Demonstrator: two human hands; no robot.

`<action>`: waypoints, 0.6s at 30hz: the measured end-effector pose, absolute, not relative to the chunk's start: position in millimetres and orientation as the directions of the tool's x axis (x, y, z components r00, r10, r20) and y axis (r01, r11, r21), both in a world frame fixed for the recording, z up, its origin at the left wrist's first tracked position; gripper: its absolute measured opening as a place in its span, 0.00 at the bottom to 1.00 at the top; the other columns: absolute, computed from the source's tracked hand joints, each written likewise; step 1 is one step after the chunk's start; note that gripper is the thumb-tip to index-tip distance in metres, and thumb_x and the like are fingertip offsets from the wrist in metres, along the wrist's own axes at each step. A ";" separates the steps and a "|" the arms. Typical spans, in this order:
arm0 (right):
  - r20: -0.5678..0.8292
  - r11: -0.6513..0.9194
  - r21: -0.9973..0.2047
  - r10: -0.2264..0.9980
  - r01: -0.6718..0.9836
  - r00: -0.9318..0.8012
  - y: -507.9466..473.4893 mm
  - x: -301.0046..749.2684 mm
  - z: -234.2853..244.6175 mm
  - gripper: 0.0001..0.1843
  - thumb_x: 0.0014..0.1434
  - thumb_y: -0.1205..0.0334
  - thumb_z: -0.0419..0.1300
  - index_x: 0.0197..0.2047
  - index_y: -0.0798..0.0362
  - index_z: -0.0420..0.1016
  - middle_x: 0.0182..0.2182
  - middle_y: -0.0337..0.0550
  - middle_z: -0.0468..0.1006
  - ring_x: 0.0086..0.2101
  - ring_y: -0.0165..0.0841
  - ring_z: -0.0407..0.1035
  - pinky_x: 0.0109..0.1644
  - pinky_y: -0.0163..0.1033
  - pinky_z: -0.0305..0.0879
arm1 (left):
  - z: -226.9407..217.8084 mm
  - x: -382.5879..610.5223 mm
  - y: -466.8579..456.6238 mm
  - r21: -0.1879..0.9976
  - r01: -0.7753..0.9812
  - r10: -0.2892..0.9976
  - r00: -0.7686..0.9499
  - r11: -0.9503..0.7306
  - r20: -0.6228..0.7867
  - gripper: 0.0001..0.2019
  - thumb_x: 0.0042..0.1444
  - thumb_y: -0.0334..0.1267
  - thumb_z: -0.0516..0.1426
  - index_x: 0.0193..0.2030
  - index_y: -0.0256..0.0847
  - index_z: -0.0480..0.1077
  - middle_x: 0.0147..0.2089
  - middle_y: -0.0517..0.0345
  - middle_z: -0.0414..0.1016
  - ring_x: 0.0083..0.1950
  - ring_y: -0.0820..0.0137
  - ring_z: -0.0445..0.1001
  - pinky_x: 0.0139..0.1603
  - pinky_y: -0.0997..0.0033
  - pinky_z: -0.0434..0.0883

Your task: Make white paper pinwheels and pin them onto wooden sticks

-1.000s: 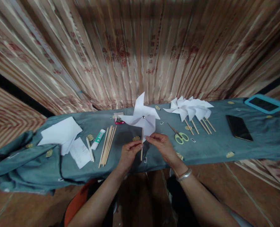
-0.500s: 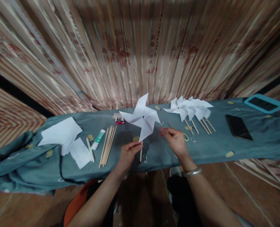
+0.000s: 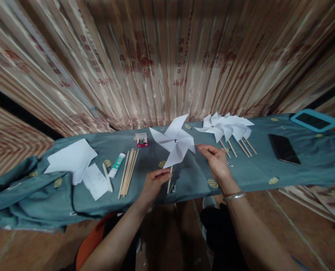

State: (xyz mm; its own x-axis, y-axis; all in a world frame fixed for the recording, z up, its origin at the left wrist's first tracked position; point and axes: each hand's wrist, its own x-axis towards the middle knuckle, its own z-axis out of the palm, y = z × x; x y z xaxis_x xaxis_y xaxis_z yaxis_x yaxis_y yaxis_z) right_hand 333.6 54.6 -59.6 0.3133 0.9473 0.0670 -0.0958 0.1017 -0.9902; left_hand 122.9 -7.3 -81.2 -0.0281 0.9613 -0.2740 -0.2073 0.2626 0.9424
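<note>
A white paper pinwheel (image 3: 174, 140) with a silver pin at its centre stands upright above the table on a thin wooden stick (image 3: 169, 181). My left hand (image 3: 155, 182) is closed round that stick just below the blades, thumb and fingers pinching it. To the right of the pinwheel is my right hand (image 3: 214, 159), its index finger stretched toward the tip of a blade. The fingertips are at the blade's edge, and whether they touch it is hard to see. Nothing shows in the right hand's grasp.
Finished pinwheels (image 3: 226, 126) lie overlapped at the back right, near a black phone (image 3: 284, 149) and blue-framed tablet (image 3: 314, 120). Leftward are a red pin box (image 3: 142, 140), wooden sticks (image 3: 129, 175), a glue stick (image 3: 117, 165), a white pen (image 3: 107, 177) and paper sheets (image 3: 71, 155).
The pinwheel's blades have turned, and its head leans slightly further right. My right hand has moved up and right to a blade tip. My left hand keeps its hold on the stick.
</note>
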 end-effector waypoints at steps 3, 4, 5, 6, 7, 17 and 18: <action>0.038 0.078 -0.988 0.958 -0.133 0.285 52.8 332.1 -59.4 0.10 0.40 0.53 0.72 0.25 0.49 0.81 0.32 0.41 0.84 0.40 0.38 0.74 0.52 0.46 0.65 | -80.8 122.3 -6.1 0.947 -0.199 0.962 -0.047 0.253 -0.267 0.14 0.32 0.42 0.71 0.29 0.40 0.82 0.29 0.56 0.82 0.31 0.70 0.75 0.39 0.70 0.71; 0.029 0.072 -0.987 0.958 -0.144 0.284 52.8 331.6 -59.6 0.11 0.39 0.53 0.72 0.26 0.49 0.82 0.31 0.41 0.83 0.39 0.37 0.74 0.51 0.45 0.66 | -80.4 122.4 -6.1 0.948 -0.197 0.963 -0.047 0.250 -0.264 0.14 0.32 0.42 0.71 0.29 0.40 0.82 0.29 0.56 0.82 0.31 0.70 0.75 0.39 0.70 0.70; 0.021 0.067 -0.986 0.958 -0.154 0.287 53.2 331.0 -59.9 0.12 0.38 0.53 0.73 0.27 0.49 0.82 0.31 0.41 0.83 0.38 0.36 0.73 0.50 0.45 0.66 | -79.9 122.6 -6.3 0.949 -0.195 0.964 -0.045 0.248 -0.261 0.14 0.33 0.42 0.71 0.29 0.40 0.82 0.29 0.56 0.81 0.31 0.70 0.74 0.39 0.70 0.70; 0.014 0.063 -0.985 0.957 -0.162 0.289 53.8 330.5 -60.2 0.14 0.38 0.53 0.73 0.29 0.49 0.82 0.31 0.40 0.83 0.37 0.36 0.73 0.49 0.44 0.66 | -79.4 122.9 -6.6 0.949 -0.194 0.965 -0.039 0.247 -0.259 0.14 0.33 0.42 0.71 0.29 0.40 0.82 0.29 0.56 0.81 0.31 0.70 0.74 0.39 0.71 0.70; 0.008 0.057 -0.985 0.958 -0.164 0.286 54.7 329.9 -60.6 0.15 0.37 0.53 0.73 0.31 0.49 0.82 0.31 0.40 0.83 0.36 0.35 0.73 0.48 0.43 0.66 | -79.0 123.1 -7.0 0.949 -0.193 0.965 -0.032 0.248 -0.259 0.13 0.34 0.42 0.71 0.29 0.41 0.82 0.29 0.56 0.81 0.31 0.70 0.74 0.39 0.71 0.70; -0.055 -0.021 -0.982 0.983 -0.190 0.176 55.0 321.8 -61.3 0.13 0.36 0.51 0.74 0.24 0.49 0.82 0.29 0.40 0.82 0.36 0.35 0.72 0.48 0.43 0.66 | -78.1 122.2 -6.4 0.947 -0.207 0.964 -0.048 0.245 -0.260 0.14 0.33 0.42 0.71 0.29 0.40 0.81 0.30 0.56 0.82 0.31 0.69 0.75 0.41 0.68 0.71; -0.060 -0.028 -0.980 0.985 -0.196 0.162 53.7 321.2 -61.2 0.14 0.36 0.50 0.74 0.24 0.49 0.82 0.29 0.41 0.82 0.36 0.35 0.72 0.48 0.43 0.65 | -77.9 122.1 -6.2 0.948 -0.208 0.965 -0.054 0.242 -0.258 0.14 0.33 0.42 0.71 0.29 0.41 0.81 0.30 0.56 0.82 0.32 0.69 0.75 0.41 0.68 0.71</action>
State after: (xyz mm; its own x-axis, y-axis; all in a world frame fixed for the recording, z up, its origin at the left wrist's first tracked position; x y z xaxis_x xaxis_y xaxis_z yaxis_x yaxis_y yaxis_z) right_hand 321.2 53.7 -61.2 0.1620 0.9849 -0.0603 -0.1960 -0.0278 -0.9802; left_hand 122.1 -6.2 -77.9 -0.0539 0.9646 -0.2580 -0.2081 0.2419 0.9477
